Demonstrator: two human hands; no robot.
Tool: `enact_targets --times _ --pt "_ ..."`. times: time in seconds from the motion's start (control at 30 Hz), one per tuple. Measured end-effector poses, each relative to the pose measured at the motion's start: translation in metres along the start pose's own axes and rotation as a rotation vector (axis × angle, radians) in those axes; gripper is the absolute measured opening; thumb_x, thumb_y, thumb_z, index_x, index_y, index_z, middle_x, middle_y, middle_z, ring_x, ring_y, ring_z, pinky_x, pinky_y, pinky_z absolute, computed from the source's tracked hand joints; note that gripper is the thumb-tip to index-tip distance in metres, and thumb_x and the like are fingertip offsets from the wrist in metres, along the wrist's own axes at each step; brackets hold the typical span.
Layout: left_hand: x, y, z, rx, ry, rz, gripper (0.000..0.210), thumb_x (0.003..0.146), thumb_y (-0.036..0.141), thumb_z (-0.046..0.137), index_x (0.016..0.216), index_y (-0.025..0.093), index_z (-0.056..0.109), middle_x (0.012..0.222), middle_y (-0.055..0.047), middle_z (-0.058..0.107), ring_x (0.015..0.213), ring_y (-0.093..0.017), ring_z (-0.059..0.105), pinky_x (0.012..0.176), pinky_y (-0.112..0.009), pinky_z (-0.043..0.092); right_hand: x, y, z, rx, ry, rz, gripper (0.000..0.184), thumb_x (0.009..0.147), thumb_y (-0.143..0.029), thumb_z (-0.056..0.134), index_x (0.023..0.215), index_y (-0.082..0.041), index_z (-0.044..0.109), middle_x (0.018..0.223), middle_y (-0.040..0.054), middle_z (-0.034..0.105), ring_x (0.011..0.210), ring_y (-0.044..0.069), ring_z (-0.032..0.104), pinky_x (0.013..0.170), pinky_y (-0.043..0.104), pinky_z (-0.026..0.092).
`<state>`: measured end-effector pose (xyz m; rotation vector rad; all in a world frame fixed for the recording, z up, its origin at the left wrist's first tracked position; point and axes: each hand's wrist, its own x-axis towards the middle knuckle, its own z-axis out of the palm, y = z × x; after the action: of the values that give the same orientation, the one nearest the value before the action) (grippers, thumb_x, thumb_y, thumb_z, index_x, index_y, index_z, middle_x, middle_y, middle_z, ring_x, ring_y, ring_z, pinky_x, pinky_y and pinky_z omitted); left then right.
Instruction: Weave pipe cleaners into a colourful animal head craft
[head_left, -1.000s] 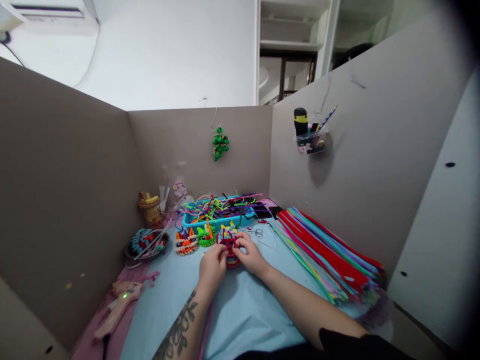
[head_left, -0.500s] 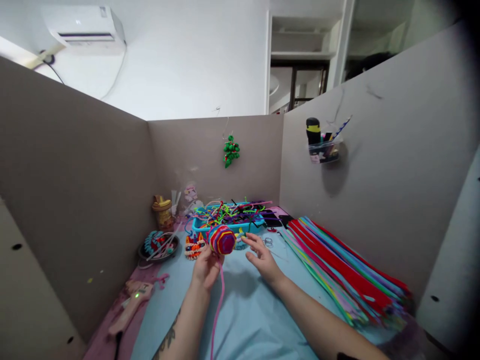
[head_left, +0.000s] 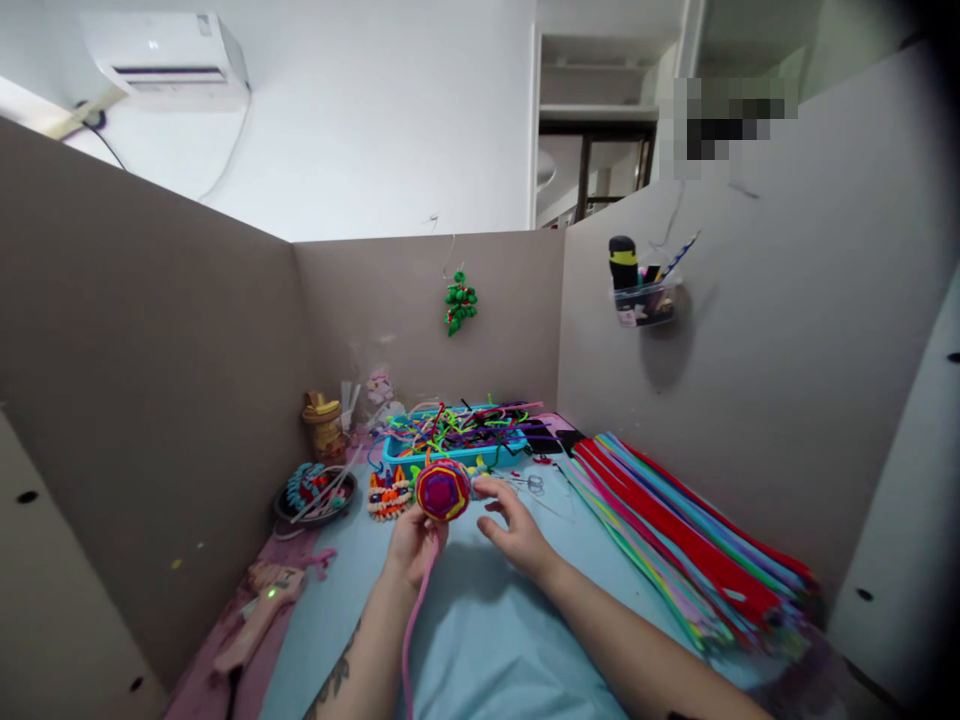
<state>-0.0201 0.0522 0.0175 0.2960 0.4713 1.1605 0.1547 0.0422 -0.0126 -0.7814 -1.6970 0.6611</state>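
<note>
With the fingers of the left hand [head_left: 411, 545], grips a round, colour-banded piece [head_left: 442, 490] from below, above the blue cloth [head_left: 487, 640]; with those of the right hand [head_left: 517, 527], half curled and parted, hovers just beside it. Has a pink strand [head_left: 411, 640] hanging below the piece toward the body. Has a pink glue gun [head_left: 259, 618] at left and a bundle of coloured stems [head_left: 675, 540] at right. Beyond, has a blue tray [head_left: 499, 453] heaped with coloured strands and, on the back panel [head_left: 375, 310], a green ornament [head_left: 460, 300].

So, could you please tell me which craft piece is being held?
The round striped piece, gripped by the left hand; others, like the orange-and-cream piece, are unheld.
</note>
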Motion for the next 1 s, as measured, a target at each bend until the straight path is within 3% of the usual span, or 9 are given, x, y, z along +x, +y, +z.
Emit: enact_targets --times 0.07,0.13,0.2,0.33,0.43,0.6,0.77,0.9,1.0 --pt "0.0 -0.003 0.001 0.061 -0.012 0.022 0.017 0.072 0.001 0.047 0.069 0.012 0.058 0.056 0.001 0.057 0.043 -0.003 0.05 0.043 -0.01 0.044 0.002 0.004 0.003 0.053 -0.039 0.039 0.024 0.076 -0.029 0.057 0.099 -0.022 0.06 0.118 0.0091 0.049 0.109 0.023 0.051 0.08 0.033 0.048" --pt "0.0 -0.007 0.001 0.175 -0.052 0.122 0.012 0.07 0.005 0.053 0.076 0.013 0.06 0.066 -0.001 0.062 0.055 -0.006 0.057 0.053 -0.015 0.049 0.003 0.01 0.005 0.11 -0.046 0.064 0.024 0.075 -0.033 0.059 0.096 -0.021 0.061 0.119 0.0099 0.049 0.107 0.023 0.052 0.076 0.031 0.05" --pt "0.001 -0.01 -0.001 0.341 -0.075 0.304 0.012 0.07 0.014 0.059 0.083 0.014 0.06 0.075 -0.002 0.063 0.064 -0.009 0.059 0.06 -0.019 0.05 0.005 0.015 0.004 0.113 0.058 0.08 0.031 0.075 -0.034 0.06 0.103 -0.022 0.057 0.117 0.01 0.05 0.103 0.023 0.054 0.073 0.031 0.05" --pt "0.002 -0.015 -0.009 0.915 0.1 0.763 0.013 0.073 0.029 0.058 0.069 0.017 0.054 0.064 0.002 0.054 0.06 -0.011 0.051 0.056 -0.022 0.044 0.005 0.017 -0.006 -0.088 0.388 0.092 0.027 0.077 -0.026 0.055 0.103 -0.022 0.055 0.107 0.0088 0.054 0.102 0.023 0.052 0.082 0.037 0.046" --pt "0.001 -0.022 -0.012 1.355 0.177 0.982 0.014 0.075 0.025 0.052 0.063 0.018 0.053 0.062 0.0 0.053 0.062 -0.014 0.05 0.06 -0.025 0.041 0.003 0.009 -0.013 -0.247 0.352 -0.017 0.014 0.077 -0.023 0.055 0.089 -0.022 0.062 0.11 0.0082 0.052 0.107 0.024 0.048 0.094 0.042 0.038" --pt "0.002 -0.037 -0.014 1.577 0.066 0.929 0.013 0.078 0.024 0.049 0.076 0.018 0.061 0.073 -0.003 0.063 0.068 -0.017 0.056 0.064 -0.027 0.041 0.002 0.0 -0.008 -0.376 0.156 -0.105 0.02 0.071 -0.022 0.063 0.091 -0.025 0.067 0.117 0.0071 0.049 0.115 0.026 0.041 0.1 0.045 0.031" --pt "0.007 -0.04 -0.018 1.383 -0.049 0.765 0.013 0.075 0.018 0.055 0.086 0.02 0.061 0.082 -0.004 0.068 0.077 -0.018 0.062 0.07 -0.027 0.044 0.003 0.007 -0.007 -0.371 0.172 -0.031 0.031 0.069 -0.016 0.061 0.099 -0.025 0.063 0.116 0.0077 0.049 0.114 0.026 0.041 0.1 0.046 0.031" --pt "0.006 -0.042 -0.016 1.221 -0.086 0.694 0.013 0.072 0.017 0.06 0.085 0.021 0.058 0.08 -0.004 0.068 0.077 -0.017 0.063 0.069 -0.026 0.045 0.003 0.009 -0.009 -0.405 0.141 -0.048 0.015 0.07 -0.016 0.059 0.081 -0.022 0.065 0.122 0.0067 0.047 0.118 0.026 0.037 0.102 0.047 0.026" --pt "0.004 -0.044 -0.014 1.223 -0.158 0.656 0.016 0.074 0.016 0.058 0.089 0.021 0.056 0.085 -0.005 0.068 0.08 -0.017 0.063 0.071 -0.025 0.045 0.002 0.008 -0.008 -0.437 0.096 -0.046 0.005 0.07 -0.019 0.061 0.07 -0.022 0.065 0.126 0.0055 0.045 0.121 0.028 0.032 0.103 0.049 0.024"
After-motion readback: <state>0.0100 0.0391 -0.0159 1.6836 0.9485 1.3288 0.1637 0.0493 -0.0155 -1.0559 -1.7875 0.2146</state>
